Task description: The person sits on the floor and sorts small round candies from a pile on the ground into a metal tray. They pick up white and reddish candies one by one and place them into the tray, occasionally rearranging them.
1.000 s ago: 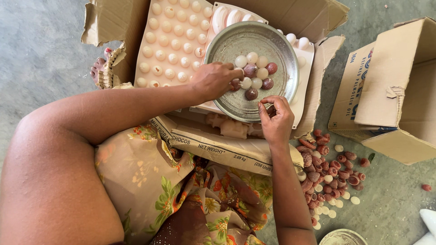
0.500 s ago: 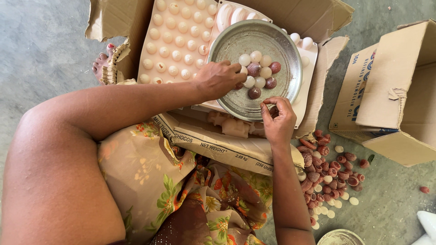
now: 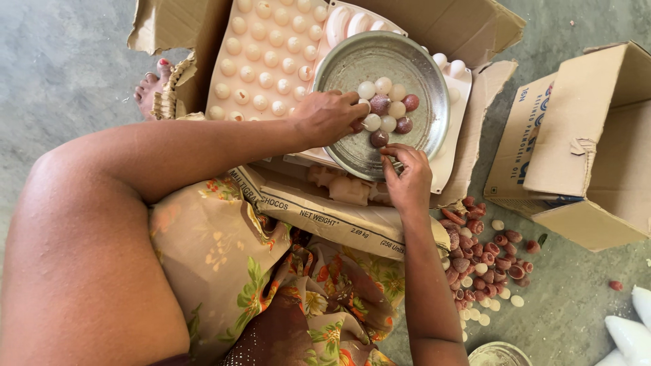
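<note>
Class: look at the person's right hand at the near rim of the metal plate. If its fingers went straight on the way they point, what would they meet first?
Probably the dark reddish ball nearest the right hand; depth is hard to judge.

Metal plate sits in the middle, resting on a moulded tray, and a cluster of balls lies in the plate. Left hand reaches in over the plate's left rim, touching the balls; right hand is at the near rim, fingertips just beside the nearest ball. Left of the plate, another tray with rows of balls in its hollows. Both trays lie on flattened cardboard. A sack lies between plate and lap. Right of the right forearm, a heap of shells on the floor; beyond it, far right, an open box
</note>
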